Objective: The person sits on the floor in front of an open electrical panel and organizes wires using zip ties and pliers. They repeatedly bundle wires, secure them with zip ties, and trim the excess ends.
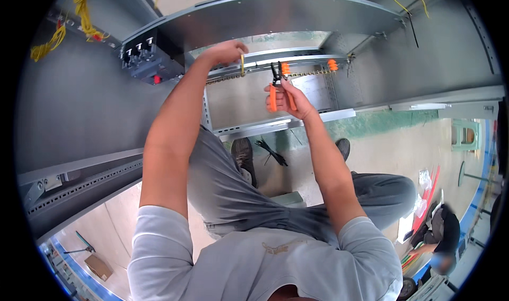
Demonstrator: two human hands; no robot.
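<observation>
Right fingers point(281, 102) grasp orange-handled pliers point(273, 92) by the grips point(273, 103), the best hold; likely light and stiff. Farther off, left fingers point(238, 49) curl beside a yellow wire point(242, 66), probably flexible; whether they pinch it, I cannot tell.

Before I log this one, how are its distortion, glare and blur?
Head view: the upper panel bows upward, rim black; head view: bright streaks along the lower rail; head view: orange-handled pliers in the right hand read clearly, a co-worker's head is blurred.
</observation>
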